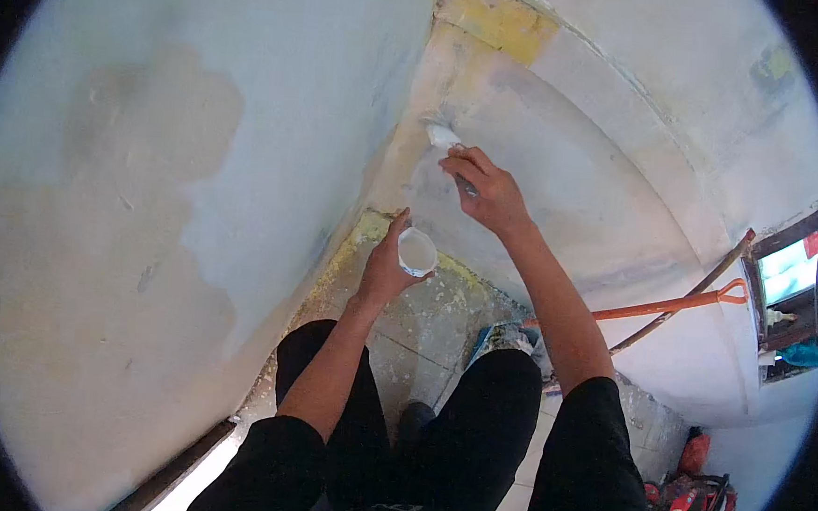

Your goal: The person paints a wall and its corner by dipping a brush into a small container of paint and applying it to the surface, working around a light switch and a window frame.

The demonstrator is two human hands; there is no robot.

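Observation:
A small white cup [418, 252] with pale contents is held in my left hand [388, 265], its opening facing up, above the tiled floor near the corner. My right hand [490, 190] grips a putty knife [444, 138] by its handle. White material covers the blade, which is at the wall [565, 162] beside the corner. Whether the blade's edge touches the wall cannot be made out. Greyish and yellow patches mark that wall around the blade.
On the left stands a wall [279, 79] with a large beige patch. An orange-handled tool [668, 304] and a wooden stick [732, 257] lean at the right, near a window [790, 269]. Red and black items [694, 502] lie at lower right on the stained floor [414, 321].

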